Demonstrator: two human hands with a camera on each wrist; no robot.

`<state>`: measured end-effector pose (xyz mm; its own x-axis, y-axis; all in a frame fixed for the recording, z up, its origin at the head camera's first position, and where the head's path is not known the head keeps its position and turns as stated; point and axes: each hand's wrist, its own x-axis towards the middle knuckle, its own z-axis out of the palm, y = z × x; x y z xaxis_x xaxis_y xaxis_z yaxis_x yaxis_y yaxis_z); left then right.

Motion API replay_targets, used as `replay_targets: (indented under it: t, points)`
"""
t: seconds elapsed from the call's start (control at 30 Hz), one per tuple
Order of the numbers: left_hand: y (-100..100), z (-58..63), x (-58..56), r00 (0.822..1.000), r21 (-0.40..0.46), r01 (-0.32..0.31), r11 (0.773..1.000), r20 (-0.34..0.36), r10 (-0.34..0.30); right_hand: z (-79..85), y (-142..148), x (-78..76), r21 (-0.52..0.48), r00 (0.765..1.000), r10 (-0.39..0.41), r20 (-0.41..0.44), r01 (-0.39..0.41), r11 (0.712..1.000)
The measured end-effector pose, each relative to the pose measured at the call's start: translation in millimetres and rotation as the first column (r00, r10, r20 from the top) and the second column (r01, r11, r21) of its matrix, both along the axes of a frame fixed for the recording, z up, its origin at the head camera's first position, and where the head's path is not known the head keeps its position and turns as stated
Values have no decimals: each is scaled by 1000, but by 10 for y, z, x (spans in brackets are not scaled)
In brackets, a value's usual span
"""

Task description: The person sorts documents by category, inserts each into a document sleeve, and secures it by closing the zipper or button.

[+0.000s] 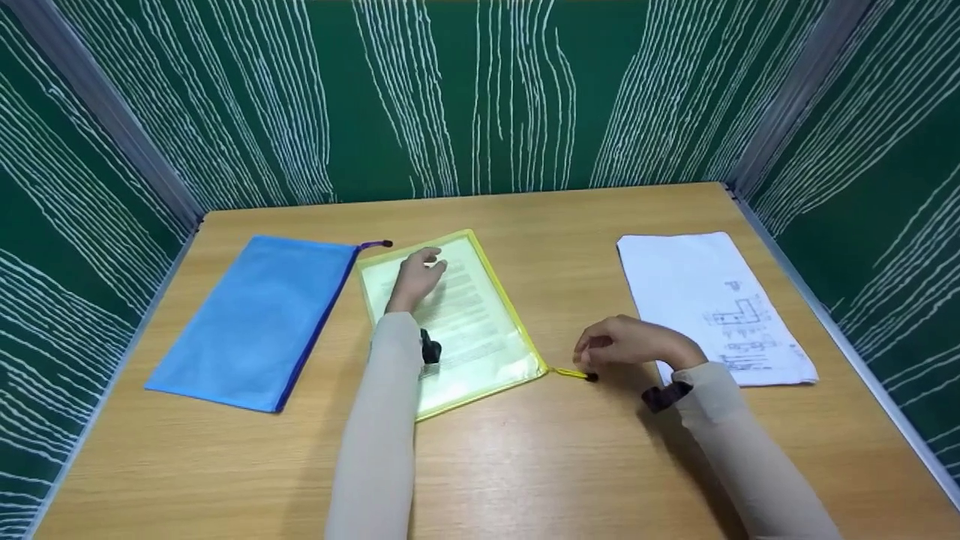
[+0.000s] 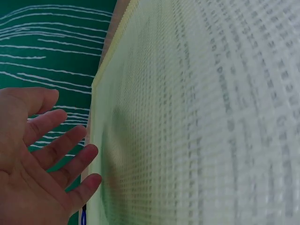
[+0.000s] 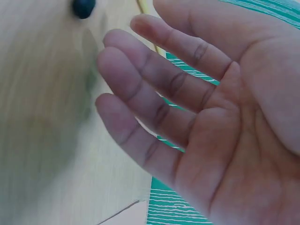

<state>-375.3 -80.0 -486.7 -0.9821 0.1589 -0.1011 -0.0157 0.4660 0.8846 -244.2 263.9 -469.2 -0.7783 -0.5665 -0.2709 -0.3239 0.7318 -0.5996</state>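
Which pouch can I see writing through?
The yellow-edged zip pouch, the one beneath the left hand. Lines of print show through its see-through front; the blue zip pouch shows no writing at all.

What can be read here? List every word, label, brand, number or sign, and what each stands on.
No text can be quoted with certainty.
Printed page inside the yellow-edged pouch: rows of type, too blurred to read.
White papers: dark drawing with small marks, too small to read.
Blue pouch: no lettering visible.
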Motion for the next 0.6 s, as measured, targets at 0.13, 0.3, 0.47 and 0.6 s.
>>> replay_targets:
  t: [0.13, 0.3, 0.47, 0.6]
  points:
    - [-144, 47, 31, 999, -25, -38, 999, -29, 38, 11, -32, -80, -24, 999, 4, -37, -5, 1000]
    - [-334, 105, 116, 997, -55, -81, 995, -5, 81, 13, -85, -188, -73, 999, -32, -7, 31, 997]
    - [-514, 143, 196, 994, -109, -107, 988, 14, 110, 13, -179, -303, -80, 991, -131, 31, 133, 988]
    - [-651, 154, 257, 991, -151, -125, 981, 20, 130, 1, -257, -384, -118, 979, -195, 63, 202, 972]
